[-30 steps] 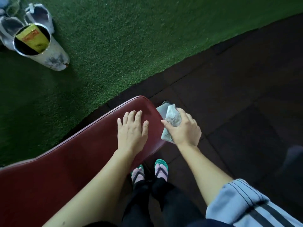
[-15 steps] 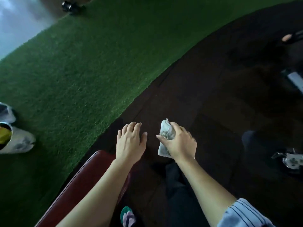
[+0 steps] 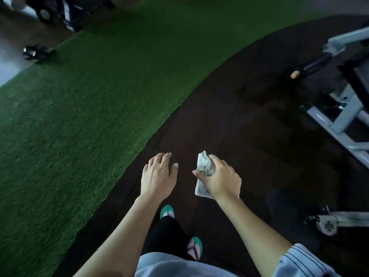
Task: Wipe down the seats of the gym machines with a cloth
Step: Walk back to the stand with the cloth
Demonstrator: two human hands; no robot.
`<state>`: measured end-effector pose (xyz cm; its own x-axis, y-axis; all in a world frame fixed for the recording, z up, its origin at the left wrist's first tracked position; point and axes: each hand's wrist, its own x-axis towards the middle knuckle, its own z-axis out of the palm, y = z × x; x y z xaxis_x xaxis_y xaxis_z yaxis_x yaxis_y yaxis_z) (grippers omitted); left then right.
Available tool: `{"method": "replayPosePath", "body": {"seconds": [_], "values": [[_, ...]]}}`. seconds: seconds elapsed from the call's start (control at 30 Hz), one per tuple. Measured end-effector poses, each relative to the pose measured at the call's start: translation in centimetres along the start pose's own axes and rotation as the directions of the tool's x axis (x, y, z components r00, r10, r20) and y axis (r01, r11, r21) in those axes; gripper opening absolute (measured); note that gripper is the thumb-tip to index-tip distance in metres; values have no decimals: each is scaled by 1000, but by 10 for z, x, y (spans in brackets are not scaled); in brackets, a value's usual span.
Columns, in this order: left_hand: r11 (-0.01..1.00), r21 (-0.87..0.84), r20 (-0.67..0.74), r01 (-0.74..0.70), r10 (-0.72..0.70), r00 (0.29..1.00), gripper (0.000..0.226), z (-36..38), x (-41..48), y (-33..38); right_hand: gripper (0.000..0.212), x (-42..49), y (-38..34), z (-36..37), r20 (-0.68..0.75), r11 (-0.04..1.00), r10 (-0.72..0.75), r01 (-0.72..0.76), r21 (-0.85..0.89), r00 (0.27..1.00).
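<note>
My right hand grips a crumpled grey-white cloth, held in the air over the dark rubber floor. My left hand hangs beside it, palm down, fingers spread and holding nothing. A grey steel machine frame with a black handle tipped in orange stands at the right. No seat is visible in the head view.
Green artificial turf covers the left half. A grey bar with a metal clip lies low at the right. Dark wheeled equipment and a small dark object sit at the far top left. My feet wear green sandals.
The view has swung away from the red padded seat, which has left the frame. Both hands came off it and now hang over the floor; a grey machine frame has come into view.
</note>
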<state>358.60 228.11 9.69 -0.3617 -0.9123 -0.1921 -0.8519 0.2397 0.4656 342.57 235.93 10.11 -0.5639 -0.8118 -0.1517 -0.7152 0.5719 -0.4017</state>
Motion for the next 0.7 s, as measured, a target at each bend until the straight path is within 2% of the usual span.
{"method": "replayPosePath", "body": {"seconds": [0.2, 0.47, 0.7], "values": [[996, 48, 34, -79, 78, 996, 47, -12, 166, 38, 66, 152, -12, -11, -47, 998, 64, -63, 30, 997], [960, 153, 88, -235, 224, 971, 48, -66, 424, 82, 59, 383, -70, -39, -159, 983, 169, -155, 95, 973], [935, 141, 183, -325, 298, 937, 48, -80, 612, 154, 56, 565, -82, -75, -198, 955, 280, -252, 156, 939]]}}
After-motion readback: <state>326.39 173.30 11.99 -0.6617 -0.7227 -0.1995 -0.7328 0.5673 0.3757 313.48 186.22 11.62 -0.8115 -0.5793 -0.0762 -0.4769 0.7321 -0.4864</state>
